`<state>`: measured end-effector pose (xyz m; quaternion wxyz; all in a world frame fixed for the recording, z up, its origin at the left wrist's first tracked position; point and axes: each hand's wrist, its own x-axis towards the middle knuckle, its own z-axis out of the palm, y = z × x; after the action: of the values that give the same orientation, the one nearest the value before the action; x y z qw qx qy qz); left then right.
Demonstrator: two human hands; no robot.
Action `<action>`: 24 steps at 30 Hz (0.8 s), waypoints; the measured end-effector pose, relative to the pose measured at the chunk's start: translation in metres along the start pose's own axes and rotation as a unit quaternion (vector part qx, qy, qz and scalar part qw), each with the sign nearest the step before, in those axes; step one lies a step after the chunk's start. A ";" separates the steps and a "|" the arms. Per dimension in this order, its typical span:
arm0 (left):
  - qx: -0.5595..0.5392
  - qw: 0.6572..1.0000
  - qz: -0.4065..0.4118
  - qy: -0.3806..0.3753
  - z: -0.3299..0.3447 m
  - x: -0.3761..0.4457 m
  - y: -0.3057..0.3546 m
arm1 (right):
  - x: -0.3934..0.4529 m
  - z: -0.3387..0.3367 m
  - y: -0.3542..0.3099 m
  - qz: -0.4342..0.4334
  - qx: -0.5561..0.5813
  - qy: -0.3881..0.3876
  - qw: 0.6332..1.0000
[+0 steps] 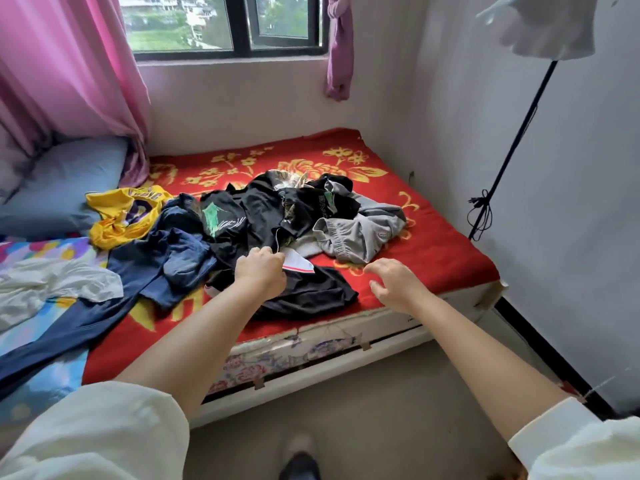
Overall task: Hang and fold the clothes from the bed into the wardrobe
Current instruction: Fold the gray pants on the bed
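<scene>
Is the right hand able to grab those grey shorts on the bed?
Probably yes. The right hand hovers open over the red blanket, and the grey shorts lie just beyond its fingers at the pile's edge, with nothing lying on them or between.

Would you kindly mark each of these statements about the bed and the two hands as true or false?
1. The left hand grips the black garment at the near edge of the pile. True.
2. The right hand holds the grey shorts. False: it hovers open over the red blanket, holding nothing.
3. The yellow jersey lies on the pile's left side, near the blue pillow. True.
4. The blanket under the pile is plain blue. False: it is red with yellow flowers.
5. The navy trousers hang on a hanger. False: they lie stretched across the bed.
</scene>
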<state>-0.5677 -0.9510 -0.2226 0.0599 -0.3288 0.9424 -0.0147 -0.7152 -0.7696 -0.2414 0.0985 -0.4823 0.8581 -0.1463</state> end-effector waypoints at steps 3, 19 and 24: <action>0.000 1.000 -0.007 -0.019 0.012 0.063 -0.012 | 0.061 0.007 0.020 0.010 -0.007 -0.019 1.000; -0.042 0.985 0.001 -0.168 0.077 0.338 0.013 | 0.297 0.042 0.181 0.119 0.017 -0.142 0.983; -0.097 0.973 -0.036 -0.208 0.113 0.398 0.054 | 0.366 0.079 0.233 0.101 0.024 -0.238 0.966</action>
<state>-0.8962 -1.1550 -0.3792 0.2213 -0.3626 0.8938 0.1436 -1.0658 -0.9803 -0.4064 0.3255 -0.4114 0.8506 -0.0368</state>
